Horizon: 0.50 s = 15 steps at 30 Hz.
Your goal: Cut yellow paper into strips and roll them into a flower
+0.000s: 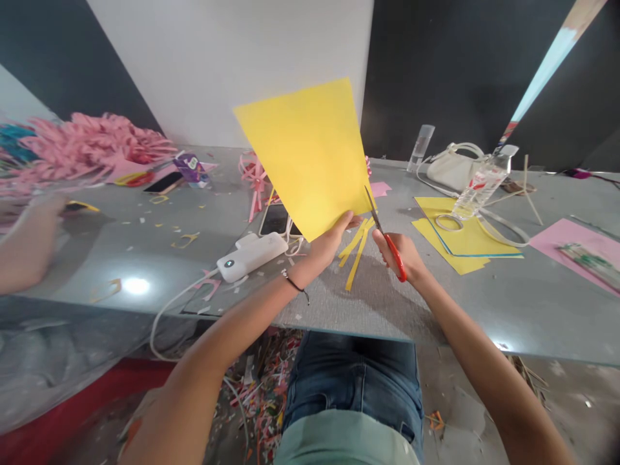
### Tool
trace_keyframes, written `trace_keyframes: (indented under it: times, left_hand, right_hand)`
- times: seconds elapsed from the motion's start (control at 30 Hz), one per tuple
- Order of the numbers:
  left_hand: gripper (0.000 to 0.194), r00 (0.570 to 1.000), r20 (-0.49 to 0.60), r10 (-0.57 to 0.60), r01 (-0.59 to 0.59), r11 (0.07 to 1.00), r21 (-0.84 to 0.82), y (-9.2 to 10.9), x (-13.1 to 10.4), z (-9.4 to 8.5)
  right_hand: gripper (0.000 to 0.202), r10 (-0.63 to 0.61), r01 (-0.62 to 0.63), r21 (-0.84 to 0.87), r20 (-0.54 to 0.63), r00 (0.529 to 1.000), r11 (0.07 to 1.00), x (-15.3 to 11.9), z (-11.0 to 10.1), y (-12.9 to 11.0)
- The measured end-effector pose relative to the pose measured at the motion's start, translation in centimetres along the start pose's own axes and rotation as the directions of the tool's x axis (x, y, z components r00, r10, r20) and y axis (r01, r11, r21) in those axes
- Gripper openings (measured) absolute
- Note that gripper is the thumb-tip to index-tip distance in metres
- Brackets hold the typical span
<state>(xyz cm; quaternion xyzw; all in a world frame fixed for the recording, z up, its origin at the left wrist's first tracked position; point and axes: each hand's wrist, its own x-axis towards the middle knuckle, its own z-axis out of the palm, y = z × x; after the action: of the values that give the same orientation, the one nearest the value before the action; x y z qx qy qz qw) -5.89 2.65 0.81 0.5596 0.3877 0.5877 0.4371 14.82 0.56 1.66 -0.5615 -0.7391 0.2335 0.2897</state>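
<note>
A large yellow paper sheet (305,155) is raised above the table, its lower edge gripped by my left hand (332,239). My right hand (400,252) is closed around red-handled scissors (396,257). The scissor blades point up and lie at the sheet's lower right corner; whether they are fully closed I cannot tell. Just below, several narrow yellow paper strips (358,252) hang or rest between my two hands. Part of my left fingers is hidden behind the sheet.
A white power bank (252,256) with a cable and a phone (274,219) lie left of my hands. To the right are yellow sheets (460,239), a water bottle (484,184) and a white bag (455,169). Another person's hand (36,232) is at far left, near pink paper fringe (97,145).
</note>
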Motion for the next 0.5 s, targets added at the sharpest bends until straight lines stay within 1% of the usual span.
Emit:
trace_keyframes:
  times: [0.2,0.43,0.5]
  left_hand:
    - [0.036,1.000,-0.031,-0.005,0.003,0.998,-0.065,-0.33,-0.02,0.08]
    - [0.036,1.000,-0.017,-0.016,0.014,0.997,-0.072,0.03,-0.30,0.31]
    - [0.038,0.999,-0.024,-0.046,0.045,0.998,-0.038,0.25,-0.43,0.44]
  right_hand:
    - [0.076,0.004,-0.005,-0.009,-0.003,1.000,1.000,-0.05,-0.04,-0.06]
    - [0.075,0.002,-0.002,-0.012,0.001,1.000,1.000,-0.04,0.08,0.08]
    - [0.075,0.008,-0.008,-0.009,0.001,1.000,1.000,-0.01,0.13,0.16]
